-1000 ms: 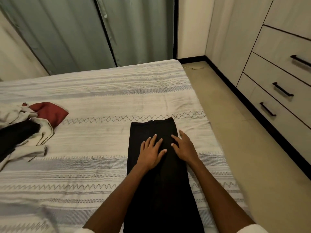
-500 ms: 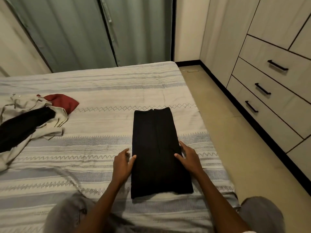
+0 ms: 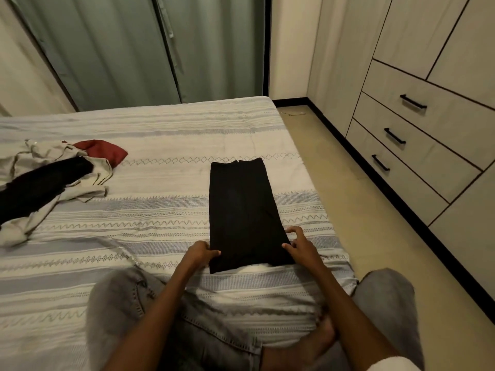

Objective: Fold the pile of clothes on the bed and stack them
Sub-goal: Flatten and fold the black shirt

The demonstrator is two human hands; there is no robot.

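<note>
Folding step: left hand (image 3: 199, 254) and right hand (image 3: 301, 247) pinch the near corners of the black garment (image 3: 245, 215). Next: carry this hem toward 12 o'clock, halving it.

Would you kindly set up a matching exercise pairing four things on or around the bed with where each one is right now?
Things:
1. black garment
2. red cloth
3. left hand
4. right hand

Places:
A. at the garment's near right corner
B. in the unfolded pile at the far left
C. flat on the bed, in a long strip
D. at the garment's near left corner

Pairs: 1-C, 2-B, 3-D, 4-A
</note>
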